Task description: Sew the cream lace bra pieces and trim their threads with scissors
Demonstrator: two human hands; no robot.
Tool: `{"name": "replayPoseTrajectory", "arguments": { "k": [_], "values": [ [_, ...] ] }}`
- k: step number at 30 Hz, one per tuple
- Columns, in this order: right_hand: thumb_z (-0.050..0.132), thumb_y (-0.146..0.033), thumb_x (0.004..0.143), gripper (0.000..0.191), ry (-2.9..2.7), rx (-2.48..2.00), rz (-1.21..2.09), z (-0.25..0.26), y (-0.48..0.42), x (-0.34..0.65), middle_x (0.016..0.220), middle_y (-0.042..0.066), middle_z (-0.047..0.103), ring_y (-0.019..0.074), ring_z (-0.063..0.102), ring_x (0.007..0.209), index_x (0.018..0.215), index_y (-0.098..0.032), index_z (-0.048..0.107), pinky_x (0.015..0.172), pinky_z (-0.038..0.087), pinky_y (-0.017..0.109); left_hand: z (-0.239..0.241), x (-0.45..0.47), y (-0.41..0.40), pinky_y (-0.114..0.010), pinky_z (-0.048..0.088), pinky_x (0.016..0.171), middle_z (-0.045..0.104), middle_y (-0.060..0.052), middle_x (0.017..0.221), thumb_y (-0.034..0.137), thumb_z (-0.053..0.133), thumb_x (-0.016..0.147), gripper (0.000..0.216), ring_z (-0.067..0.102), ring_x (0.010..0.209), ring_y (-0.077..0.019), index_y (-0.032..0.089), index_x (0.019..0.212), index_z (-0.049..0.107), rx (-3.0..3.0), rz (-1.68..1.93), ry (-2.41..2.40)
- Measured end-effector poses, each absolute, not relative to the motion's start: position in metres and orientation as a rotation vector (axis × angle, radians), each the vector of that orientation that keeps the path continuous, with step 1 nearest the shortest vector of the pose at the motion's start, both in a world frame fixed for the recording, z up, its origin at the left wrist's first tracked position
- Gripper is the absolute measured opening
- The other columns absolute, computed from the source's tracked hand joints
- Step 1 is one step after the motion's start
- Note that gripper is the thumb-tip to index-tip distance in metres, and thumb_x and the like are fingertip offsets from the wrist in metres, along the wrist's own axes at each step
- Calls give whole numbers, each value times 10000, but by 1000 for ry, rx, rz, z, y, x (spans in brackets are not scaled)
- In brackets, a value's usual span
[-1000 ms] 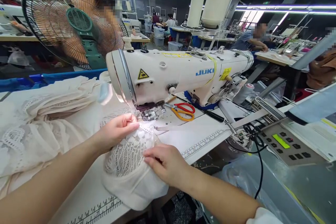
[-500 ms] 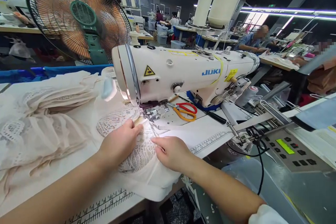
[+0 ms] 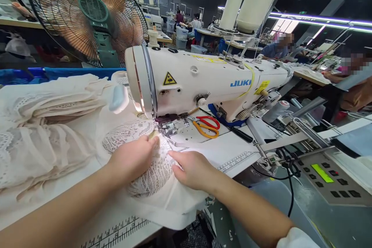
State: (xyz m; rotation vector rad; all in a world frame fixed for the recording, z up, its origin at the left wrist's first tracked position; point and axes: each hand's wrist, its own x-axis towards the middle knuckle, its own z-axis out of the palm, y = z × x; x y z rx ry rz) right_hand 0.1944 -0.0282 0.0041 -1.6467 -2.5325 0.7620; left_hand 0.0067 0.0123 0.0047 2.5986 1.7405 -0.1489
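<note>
A white sewing machine [image 3: 203, 81] stands on the table, its needle and presser foot [image 3: 165, 127] just beyond my fingers. A cream lace garment piece [image 3: 151, 174] lies under both hands. My left hand [image 3: 132, 159] presses on the lace with fingers curled, fingertips near the presser foot. My right hand [image 3: 190, 168] rests on the fabric edge to the right, fingers bent and pinching the cloth.
A heap of cream lace garments [image 3: 43, 131] fills the table's left. Red and orange scissors [image 3: 206, 126] lie under the machine arm. A control panel [image 3: 328, 176] sits at right, a big fan [image 3: 87, 15] behind. Thread cones [image 3: 258, 0] stand above. Other people work at far tables.
Both hands have lowered the bunched lace flat onto the table and slid it toward the presser foot. The view has shifted slightly closer to the machine.
</note>
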Motion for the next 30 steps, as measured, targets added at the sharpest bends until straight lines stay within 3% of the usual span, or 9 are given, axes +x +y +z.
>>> {"name": "replayPoseTrajectory", "arguments": {
  "k": [9, 17, 23, 27, 30],
  "values": [
    [419, -236, 894, 384, -2620, -1671, 672, 11, -13, 191, 943, 82, 702, 230, 618, 851, 1233, -180, 591, 599, 305, 304, 14, 16, 24, -344, 462, 566, 638, -165, 1027, 196, 277, 927, 460, 649, 760, -281, 164, 1256, 597, 2423, -373, 1765],
    [404, -239, 895, 349, -2648, -1672, 617, 10, -9, 189, 956, 88, 700, 244, 634, 889, 1186, -174, 586, 590, 298, 315, 16, 16, 32, -376, 498, 686, 608, -184, 1191, 173, 225, 946, 512, 653, 900, -295, 148, 1347, 542, 2376, -407, 1763],
    [382, -284, 932, 370, -2634, -1764, 597, 11, -3, 181, 929, 85, 718, 258, 658, 867, 1250, -198, 551, 589, 353, 308, 19, 11, 40, -312, 449, 593, 634, -145, 1065, 223, 198, 964, 519, 634, 816, -256, 157, 1253, 624, 2495, -320, 1794],
    [371, -314, 964, 364, -2638, -1734, 529, 10, -9, 183, 963, 93, 709, 257, 653, 875, 1249, -198, 565, 584, 370, 315, 17, 3, 37, -289, 440, 573, 610, -144, 1137, 258, 151, 981, 562, 629, 773, -221, 143, 1073, 693, 2565, -264, 1836],
    [376, -286, 968, 340, -2690, -1653, 442, 9, -19, 193, 970, 81, 687, 233, 635, 833, 1214, -208, 596, 550, 320, 303, 11, -6, 24, -366, 526, 727, 615, -157, 1231, 279, 169, 969, 575, 650, 937, -281, 142, 935, 726, 2791, -78, 1711]
  ]
}}
